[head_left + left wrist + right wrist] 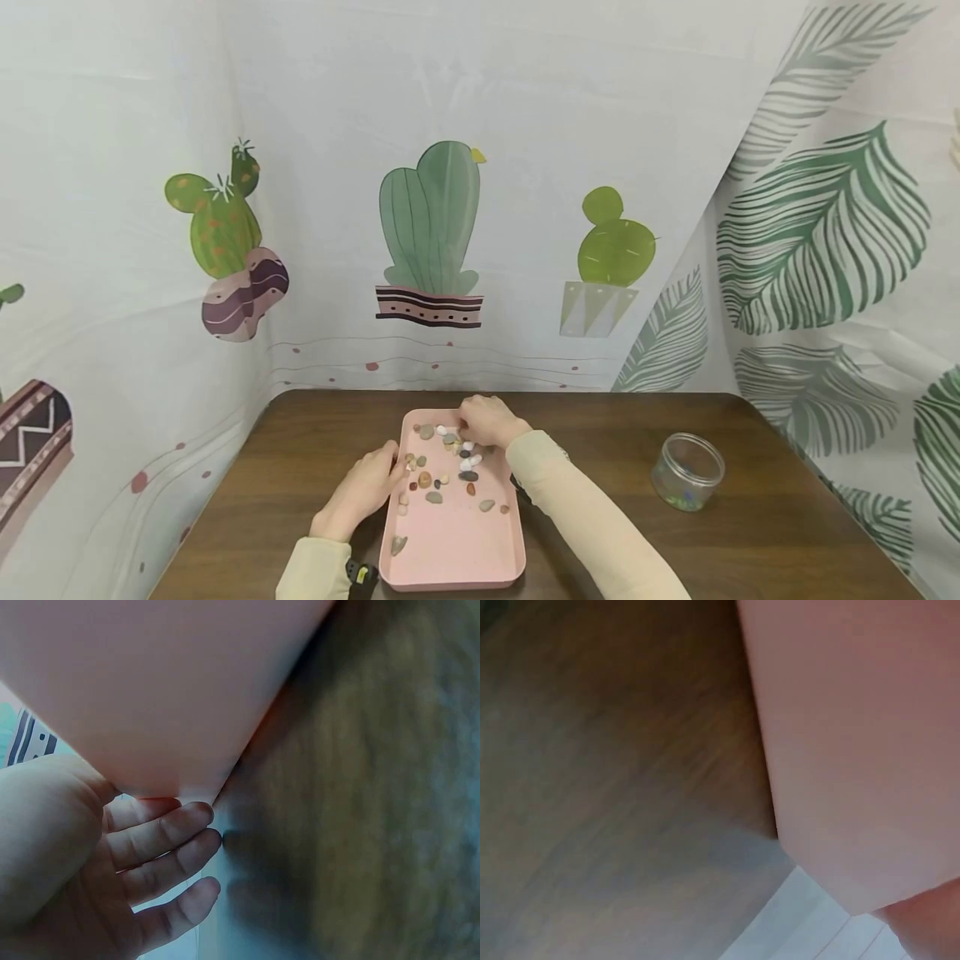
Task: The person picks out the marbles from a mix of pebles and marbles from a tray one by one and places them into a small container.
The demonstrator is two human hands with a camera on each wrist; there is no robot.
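Note:
A shallow pink tray (457, 546) lies lengthwise before me, with small stones scattered in it. My left hand (365, 486) holds the tray's left rim. In the left wrist view its fingers (161, 859) bend along the outside of the pink wall, while the thumb goes over the rim. My right hand (491, 421) reaches over the far right corner with its fingers pointing down among the stones. Its fingertips are hidden, so whether they pinch a stone cannot be seen. Close by lie white pebbles (471, 462) and a dark pebble (468, 477).
On the right of the brown wooden table (600, 467) stands a clear round jar (687, 472) with small green and blue bits at its bottom. A grey-green stone (398, 545) lies near the tray's front left. Behind the table hangs a cactus-print cloth (517, 250).

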